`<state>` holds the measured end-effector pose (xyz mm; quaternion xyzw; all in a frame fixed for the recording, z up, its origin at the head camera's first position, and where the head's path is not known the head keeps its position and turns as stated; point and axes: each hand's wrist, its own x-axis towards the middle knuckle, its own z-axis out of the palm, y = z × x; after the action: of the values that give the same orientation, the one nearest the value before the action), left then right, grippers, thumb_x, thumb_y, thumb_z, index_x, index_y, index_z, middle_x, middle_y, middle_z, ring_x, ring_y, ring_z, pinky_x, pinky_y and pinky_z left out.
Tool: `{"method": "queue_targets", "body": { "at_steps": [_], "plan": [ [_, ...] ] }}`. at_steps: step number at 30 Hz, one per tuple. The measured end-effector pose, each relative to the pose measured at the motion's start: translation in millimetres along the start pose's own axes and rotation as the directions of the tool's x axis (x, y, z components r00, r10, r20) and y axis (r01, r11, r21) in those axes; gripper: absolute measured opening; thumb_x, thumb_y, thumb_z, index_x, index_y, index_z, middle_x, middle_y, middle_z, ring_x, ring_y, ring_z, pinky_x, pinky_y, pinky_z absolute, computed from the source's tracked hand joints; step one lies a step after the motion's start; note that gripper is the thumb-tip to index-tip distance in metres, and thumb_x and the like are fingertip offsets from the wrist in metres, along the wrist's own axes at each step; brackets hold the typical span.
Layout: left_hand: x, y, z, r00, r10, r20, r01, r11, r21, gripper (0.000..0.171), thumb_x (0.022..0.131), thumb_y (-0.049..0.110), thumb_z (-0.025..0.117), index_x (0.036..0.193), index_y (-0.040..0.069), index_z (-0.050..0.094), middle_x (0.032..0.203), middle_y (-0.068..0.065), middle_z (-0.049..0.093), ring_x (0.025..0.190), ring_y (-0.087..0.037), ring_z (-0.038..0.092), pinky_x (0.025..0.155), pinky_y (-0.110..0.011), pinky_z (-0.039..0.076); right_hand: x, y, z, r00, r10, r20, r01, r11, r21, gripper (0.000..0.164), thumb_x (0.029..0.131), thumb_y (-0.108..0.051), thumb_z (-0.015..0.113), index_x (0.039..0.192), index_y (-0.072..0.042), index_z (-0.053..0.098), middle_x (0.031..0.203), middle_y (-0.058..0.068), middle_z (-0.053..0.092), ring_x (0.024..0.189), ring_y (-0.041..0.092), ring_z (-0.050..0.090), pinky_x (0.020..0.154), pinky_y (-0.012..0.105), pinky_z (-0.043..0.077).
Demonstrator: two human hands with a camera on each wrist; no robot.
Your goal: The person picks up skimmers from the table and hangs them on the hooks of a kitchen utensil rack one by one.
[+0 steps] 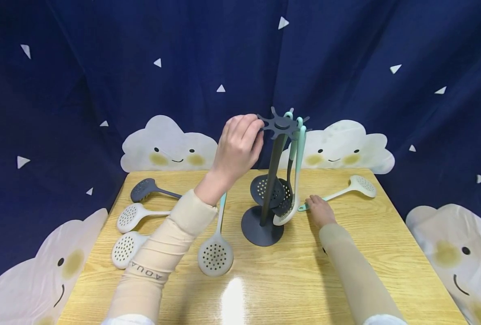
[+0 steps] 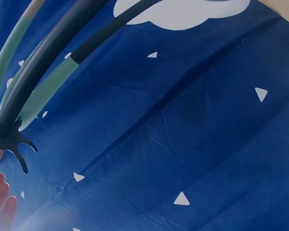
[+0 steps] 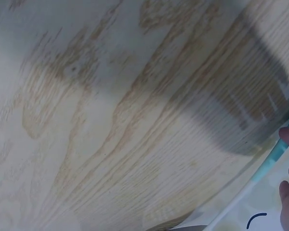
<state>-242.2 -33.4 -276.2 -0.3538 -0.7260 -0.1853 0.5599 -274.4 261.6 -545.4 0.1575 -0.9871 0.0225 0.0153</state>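
Left grip [image 1: 240, 145] pinches the rack [image 1: 273, 167], right grip [image 1: 320, 212] a skimmer [image 1: 361, 186]. Utensils [image 1: 300, 153] hanging only beyond left grip may tip the rack.

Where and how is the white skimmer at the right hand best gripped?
I'd probably grip the white skimmer by its teal handle, coming from above and the near side: that slim handle points toward the stand, under the right hand, while the broad, perforated head lies farther out.
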Motion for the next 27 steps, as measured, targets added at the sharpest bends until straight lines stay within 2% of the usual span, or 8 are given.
{"method": "queue_targets", "body": {
  "at_steps": [6, 12, 20, 22, 27],
  "plan": [
    [2.6, -1.8, -1.5, 0.999, 0.046, 0.015, -0.047, 0.998, 0.037, 0.007, 0.084, 0.001, 0.055, 0.086, -0.002, 0.060, 0.091, -0.013, 0.058, 0.084, -0.028, 0.052, 0.083, -0.034, 0.043, 0.9, -1.4, -1.1, 0.999, 0.012, 0.039, -0.011, 0.999, -0.031, 0.043, 0.078, 0.017, 0.052, 0.120, 0.006, 0.051, 0.127, 0.026, 0.045, 0.120, 0.041, 0.040, 0.100, 0.050, 0.031],
    [3.8, -2.2, -2.6, 0.997, 0.080, 0.023, -0.081, 0.994, 0.067, 0.006, 0.084, 0.001, 0.054, 0.083, -0.002, 0.060, 0.088, -0.012, 0.059, 0.083, -0.028, 0.052, 0.083, -0.034, 0.043, 3.1, 0.0, 1.2, 0.999, 0.008, 0.032, -0.007, 0.999, -0.032, 0.042, 0.076, 0.017, 0.053, 0.117, 0.006, 0.052, 0.122, 0.025, 0.049, 0.117, 0.040, 0.043, 0.099, 0.050, 0.033],
    [4.1, -0.7, -2.7, 0.998, 0.068, 0.017, -0.069, 0.995, 0.068, 0.010, 0.086, 0.000, 0.051, 0.081, -0.002, 0.060, 0.088, -0.012, 0.059, 0.082, -0.028, 0.053, 0.082, -0.032, 0.044, 6.0, 4.1, 8.1, 1.000, -0.024, 0.016, 0.024, 1.000, 0.008, 0.034, 0.076, 0.015, 0.056, 0.108, 0.004, 0.052, 0.107, 0.023, 0.056, 0.103, 0.039, 0.053, 0.092, 0.047, 0.041],
    [4.5, -0.6, -2.6, 0.998, 0.066, 0.017, -0.066, 0.996, 0.064, 0.011, 0.086, 0.001, 0.051, 0.081, -0.003, 0.060, 0.088, -0.012, 0.059, 0.082, -0.028, 0.053, 0.083, -0.032, 0.044, 7.7, 10.0, 16.0, 0.999, -0.042, -0.013, 0.042, 0.999, 0.013, 0.034, 0.075, 0.014, 0.057, 0.106, 0.001, 0.051, 0.102, 0.021, 0.057, 0.097, 0.037, 0.055, 0.088, 0.045, 0.044],
    [5.2, -0.1, -3.0, 0.998, 0.059, 0.015, -0.060, 0.997, 0.051, 0.009, 0.085, 0.000, 0.052, 0.080, -0.003, 0.060, 0.087, -0.013, 0.059, 0.081, -0.028, 0.052, 0.081, -0.033, 0.044, 4.9, 11.7, 16.6, 0.997, -0.067, -0.044, 0.068, 0.997, 0.022, 0.038, 0.069, 0.018, 0.060, 0.102, 0.000, 0.052, 0.094, 0.018, 0.057, 0.088, 0.035, 0.057, 0.080, 0.044, 0.047]
  ]
}}
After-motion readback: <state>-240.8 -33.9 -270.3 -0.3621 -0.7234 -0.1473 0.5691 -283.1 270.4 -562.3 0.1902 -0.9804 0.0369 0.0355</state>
